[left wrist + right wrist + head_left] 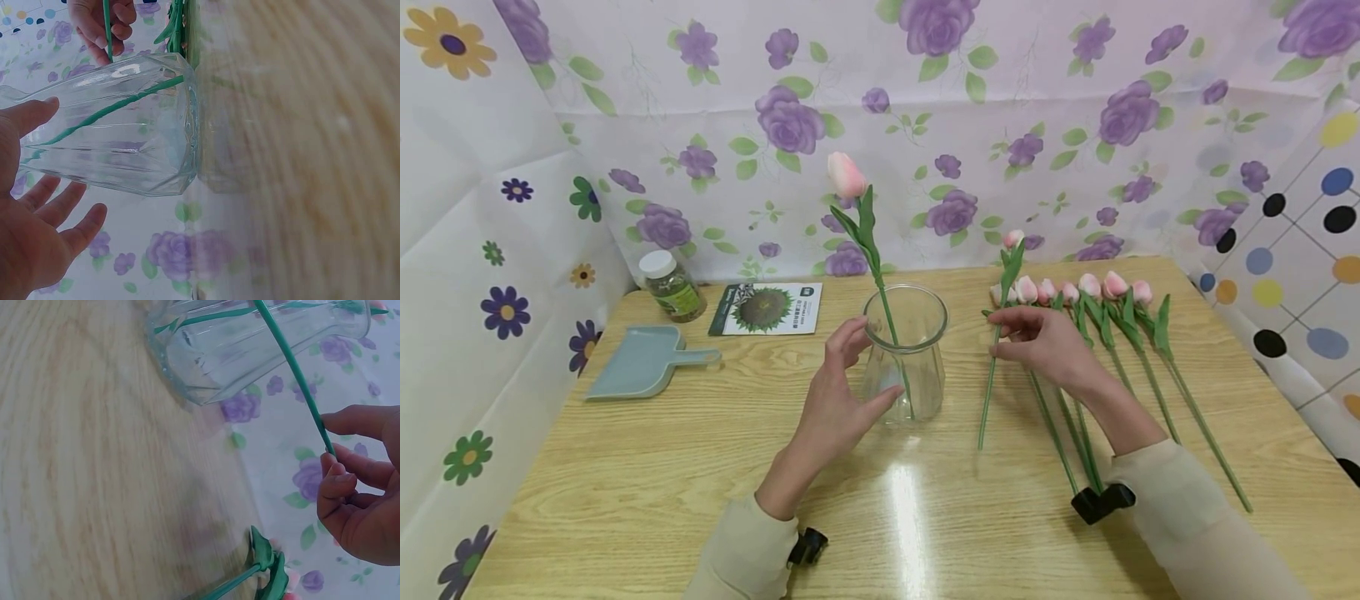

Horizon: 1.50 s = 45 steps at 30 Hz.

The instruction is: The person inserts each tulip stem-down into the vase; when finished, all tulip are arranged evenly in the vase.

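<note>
A clear glass vase [906, 367] stands upright on the table, with one pink tulip [847, 175] leaning in it. My left hand [842, 396] is at the vase's left side, thumb and fingers spread about it; in the left wrist view the thumb [40, 115] overlaps the glass and I cannot tell whether it touches. Right of the vase, my right hand [1048, 342] pinches a second tulip by its green stem [294, 362] between thumb and fingers. This tulip is upright, its bloom [1013, 239] above the hand and its stem's lower end hanging down.
Several pink tulips [1112, 286] lie on the table at the right, stems toward me, partly behind the right arm. At the back left are a white-lidded jar [673, 292], a sunflower-pictured packet [767, 308] and a blue-grey dustpan [640, 362]. Floral sheets [850, 75] wall the table [700, 500].
</note>
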Tool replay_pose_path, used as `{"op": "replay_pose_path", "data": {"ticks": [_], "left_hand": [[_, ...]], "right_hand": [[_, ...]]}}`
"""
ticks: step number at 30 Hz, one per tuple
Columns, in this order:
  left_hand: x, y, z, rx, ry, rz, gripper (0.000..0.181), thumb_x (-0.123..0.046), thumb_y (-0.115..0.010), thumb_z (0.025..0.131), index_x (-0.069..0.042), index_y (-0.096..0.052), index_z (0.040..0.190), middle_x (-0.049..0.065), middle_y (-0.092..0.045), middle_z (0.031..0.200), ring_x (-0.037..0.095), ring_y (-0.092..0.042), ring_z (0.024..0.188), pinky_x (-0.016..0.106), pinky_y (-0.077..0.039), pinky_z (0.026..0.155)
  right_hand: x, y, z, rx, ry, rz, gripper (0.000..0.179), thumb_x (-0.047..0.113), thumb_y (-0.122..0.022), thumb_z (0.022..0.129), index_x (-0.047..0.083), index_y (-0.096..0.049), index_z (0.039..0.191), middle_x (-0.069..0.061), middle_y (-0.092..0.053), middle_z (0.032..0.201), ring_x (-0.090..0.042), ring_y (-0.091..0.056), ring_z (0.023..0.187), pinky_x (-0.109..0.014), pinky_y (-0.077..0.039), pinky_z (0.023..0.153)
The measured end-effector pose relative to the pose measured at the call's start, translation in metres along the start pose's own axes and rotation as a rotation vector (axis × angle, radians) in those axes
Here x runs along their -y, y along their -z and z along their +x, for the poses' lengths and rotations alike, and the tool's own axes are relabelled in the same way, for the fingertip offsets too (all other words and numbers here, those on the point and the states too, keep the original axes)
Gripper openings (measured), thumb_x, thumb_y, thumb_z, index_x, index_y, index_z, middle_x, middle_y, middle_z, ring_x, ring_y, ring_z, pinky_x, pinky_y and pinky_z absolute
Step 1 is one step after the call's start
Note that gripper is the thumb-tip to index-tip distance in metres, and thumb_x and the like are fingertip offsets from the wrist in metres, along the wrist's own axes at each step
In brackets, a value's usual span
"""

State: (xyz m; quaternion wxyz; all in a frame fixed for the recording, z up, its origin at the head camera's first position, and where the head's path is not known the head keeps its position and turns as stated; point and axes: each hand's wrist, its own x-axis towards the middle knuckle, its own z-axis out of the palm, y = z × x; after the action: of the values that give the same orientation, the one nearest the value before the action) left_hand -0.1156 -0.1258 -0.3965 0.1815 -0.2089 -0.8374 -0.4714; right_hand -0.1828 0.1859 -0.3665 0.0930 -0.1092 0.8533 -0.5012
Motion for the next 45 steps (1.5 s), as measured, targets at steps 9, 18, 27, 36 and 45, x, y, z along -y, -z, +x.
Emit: {"op": "replay_pose_path", "data": {"ticks": [9, 18, 27, 36, 45], "left_hand": [[0.000, 0.000, -0.001, 0.004, 0.008, -0.008, 0.099, -0.007, -0.090, 0.083, -0.021, -0.023, 0.156, 0.020, -0.062, 0.146, 0.041, -0.062, 0.134, 0.061, -0.053, 0.107], [-0.001, 0.001, -0.001, 0.003, 0.014, -0.009, 0.099, -0.007, -0.090, 0.083, -0.021, -0.023, 0.156, 0.019, -0.061, 0.147, 0.041, -0.062, 0.134, 0.061, -0.053, 0.107], [-0.001, 0.000, 0.000, 0.001, 0.005, 0.001, 0.100, -0.007, -0.090, 0.083, -0.020, -0.023, 0.155, 0.019, -0.061, 0.147, 0.040, -0.063, 0.134, 0.059, -0.053, 0.107], [-0.001, 0.001, 0.000, -0.001, 0.008, 0.002, 0.100, -0.007, -0.090, 0.083, -0.020, -0.023, 0.156, 0.019, -0.061, 0.147, 0.040, -0.062, 0.134, 0.059, -0.053, 0.107], [-0.001, 0.001, 0.000, 0.006, 0.005, -0.009, 0.098, -0.006, -0.089, 0.084, -0.020, -0.023, 0.155, 0.019, -0.062, 0.146, 0.040, -0.062, 0.134, 0.063, -0.053, 0.105]], "right_hand": [[0.007, 0.003, 0.002, -0.030, -0.020, 0.101, 0.042, 0.015, -0.078, 0.096, 0.006, -0.068, 0.136, -0.005, -0.066, 0.111, -0.013, -0.062, 0.088, -0.026, -0.055, 0.069], [0.015, 0.005, 0.001, -0.060, -0.020, 0.148, 0.044, 0.020, -0.078, 0.097, 0.008, -0.067, 0.137, 0.005, -0.067, 0.105, -0.011, -0.061, 0.087, -0.024, -0.054, 0.067], [0.016, 0.005, 0.001, -0.087, 0.024, 0.206, 0.039, 0.018, -0.078, 0.097, 0.012, -0.069, 0.134, 0.006, -0.066, 0.103, -0.010, -0.059, 0.080, -0.023, -0.052, 0.063], [0.020, 0.007, 0.004, -0.096, 0.054, 0.268, 0.036, 0.016, -0.076, 0.097, 0.016, -0.069, 0.132, 0.006, -0.065, 0.104, -0.010, -0.054, 0.075, -0.025, -0.047, 0.059], [0.030, 0.006, 0.005, -0.114, 0.049, 0.436, 0.034, 0.011, -0.078, 0.096, 0.014, -0.071, 0.129, 0.004, -0.065, 0.101, -0.012, -0.050, 0.072, -0.024, -0.043, 0.058]]}}
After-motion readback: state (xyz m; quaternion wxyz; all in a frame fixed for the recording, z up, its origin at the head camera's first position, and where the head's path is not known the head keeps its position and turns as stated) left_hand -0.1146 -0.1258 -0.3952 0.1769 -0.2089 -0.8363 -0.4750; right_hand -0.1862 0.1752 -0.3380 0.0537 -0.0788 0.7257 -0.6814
